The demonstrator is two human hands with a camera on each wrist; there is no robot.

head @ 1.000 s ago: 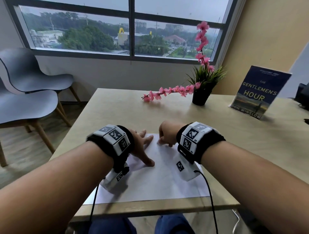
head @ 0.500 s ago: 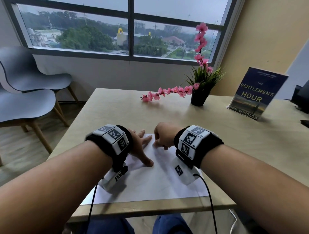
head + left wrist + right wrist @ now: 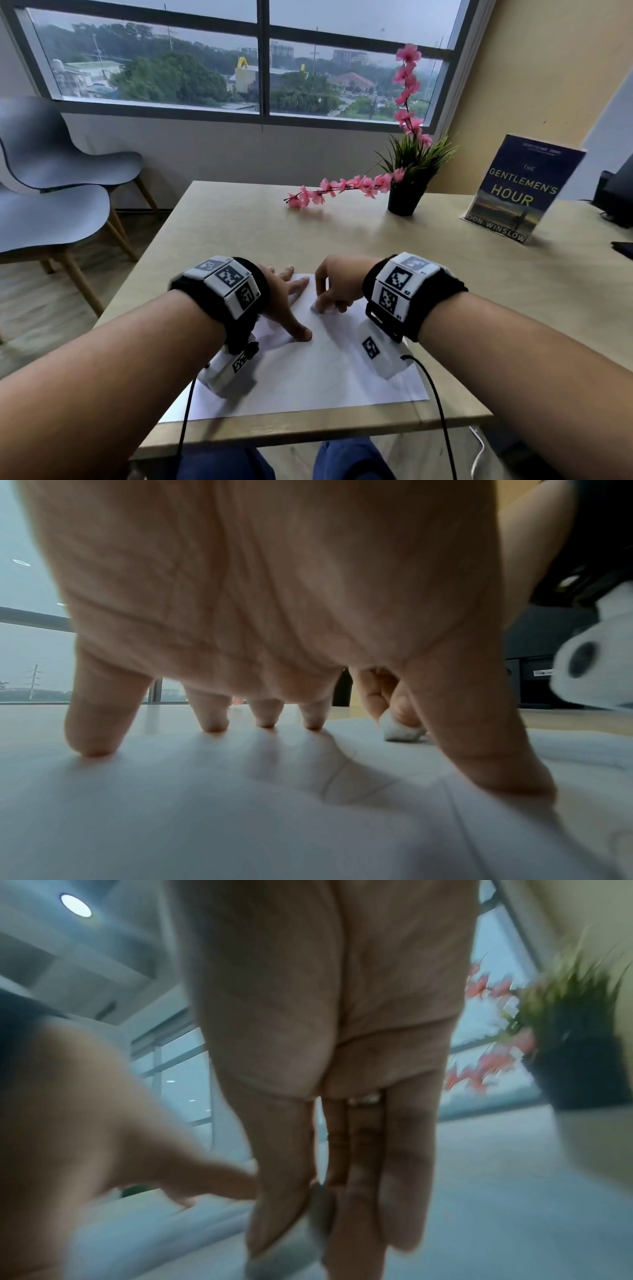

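Table [image 3: 239, 233]: a pale wooden top is carrying everything here.
Plant pot [image 3: 404, 200]: black, holding green grass and pink blossoms, is standing on the far part of the top.
Blossom branch [image 3: 329, 192]: is drooping leftward from the pot, hanging low over the wood; whether it touches cannot be told.
Book [image 3: 520, 188]: "The Gentlemen's Hour" is standing upright, right of the pot, well apart.
Sheet of paper [image 3: 325, 377]: is lying flat, well nearer than the pot, slightly left.
Dark equipment [image 3: 616, 198]: is sitting beyond the book, farther right of the pot.
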